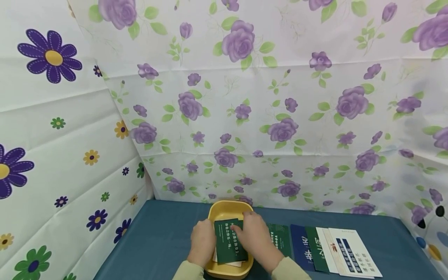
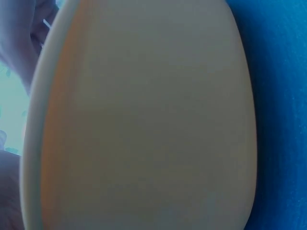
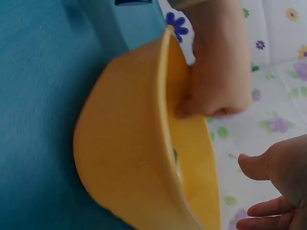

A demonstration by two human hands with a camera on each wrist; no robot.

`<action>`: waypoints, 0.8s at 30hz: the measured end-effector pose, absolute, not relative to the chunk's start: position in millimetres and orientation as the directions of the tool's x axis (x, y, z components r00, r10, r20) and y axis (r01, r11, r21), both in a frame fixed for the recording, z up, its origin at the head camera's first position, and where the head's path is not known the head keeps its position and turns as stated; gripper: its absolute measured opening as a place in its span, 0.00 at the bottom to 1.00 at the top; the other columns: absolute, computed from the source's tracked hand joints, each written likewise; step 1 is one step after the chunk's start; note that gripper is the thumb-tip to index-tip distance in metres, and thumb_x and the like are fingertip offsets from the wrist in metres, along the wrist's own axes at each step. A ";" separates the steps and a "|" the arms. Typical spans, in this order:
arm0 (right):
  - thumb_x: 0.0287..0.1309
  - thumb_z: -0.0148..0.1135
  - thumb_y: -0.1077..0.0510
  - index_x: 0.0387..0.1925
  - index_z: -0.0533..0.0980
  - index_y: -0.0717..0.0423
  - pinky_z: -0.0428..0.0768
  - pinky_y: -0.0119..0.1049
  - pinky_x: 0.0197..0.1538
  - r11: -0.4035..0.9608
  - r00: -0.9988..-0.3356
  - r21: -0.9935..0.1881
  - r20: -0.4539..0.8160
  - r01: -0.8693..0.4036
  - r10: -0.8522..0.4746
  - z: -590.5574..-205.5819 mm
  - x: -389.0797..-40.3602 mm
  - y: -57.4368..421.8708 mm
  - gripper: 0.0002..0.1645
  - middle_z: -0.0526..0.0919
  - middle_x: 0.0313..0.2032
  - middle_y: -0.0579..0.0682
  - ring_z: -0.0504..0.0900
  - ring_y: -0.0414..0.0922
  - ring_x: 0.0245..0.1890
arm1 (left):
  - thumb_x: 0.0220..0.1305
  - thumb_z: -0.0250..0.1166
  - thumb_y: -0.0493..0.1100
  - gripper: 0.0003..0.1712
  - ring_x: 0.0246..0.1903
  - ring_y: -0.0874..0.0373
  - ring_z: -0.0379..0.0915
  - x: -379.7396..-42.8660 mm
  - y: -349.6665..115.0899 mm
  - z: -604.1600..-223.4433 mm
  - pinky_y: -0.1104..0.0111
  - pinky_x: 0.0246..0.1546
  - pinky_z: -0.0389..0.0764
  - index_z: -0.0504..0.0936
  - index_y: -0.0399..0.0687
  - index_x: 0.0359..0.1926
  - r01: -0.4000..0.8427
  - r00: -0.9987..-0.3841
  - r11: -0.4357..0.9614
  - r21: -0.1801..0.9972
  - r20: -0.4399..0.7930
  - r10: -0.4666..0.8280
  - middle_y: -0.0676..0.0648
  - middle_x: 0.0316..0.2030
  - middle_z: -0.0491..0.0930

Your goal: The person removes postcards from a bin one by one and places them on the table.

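Note:
A yellow plastic basin stands on the table, holding a dark green card with white print and some white paper beneath it. My left hand reaches over the basin's left side, beside the green card's edge. In the right wrist view, this left hand dips inside the rim with bent fingers; its fingertips are hidden. From the right, my right hand reaches over the basin, its thumb above the green card. The right wrist view shows that right hand with thumb and fingers extended and spread.
Right of the basin lie a green card, a blue one, another green one and white printed cards, overlapping in part. The table has a blue-green cover. Flowered sheets hang behind and at the sides.

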State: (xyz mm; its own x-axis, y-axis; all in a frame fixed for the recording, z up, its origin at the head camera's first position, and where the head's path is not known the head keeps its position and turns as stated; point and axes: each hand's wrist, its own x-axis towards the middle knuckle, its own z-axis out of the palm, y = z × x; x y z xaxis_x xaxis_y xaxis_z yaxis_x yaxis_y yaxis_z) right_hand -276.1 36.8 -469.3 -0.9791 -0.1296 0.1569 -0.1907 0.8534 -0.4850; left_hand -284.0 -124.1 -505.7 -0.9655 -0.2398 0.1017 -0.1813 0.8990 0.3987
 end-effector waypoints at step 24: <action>0.41 0.61 0.25 0.33 0.78 0.63 0.78 0.40 0.27 0.957 -0.993 -0.265 0.011 -0.116 -0.117 -520.9 -282.2 -6.7 0.42 0.75 0.23 0.54 0.76 0.46 0.22 | 0.55 0.64 0.32 0.02 0.20 0.49 0.79 -285.0 -123.0 -505.9 0.60 0.17 0.78 0.82 0.40 0.28 -0.203 -0.967 0.904 0.376 0.069 -0.246 0.41 0.22 0.81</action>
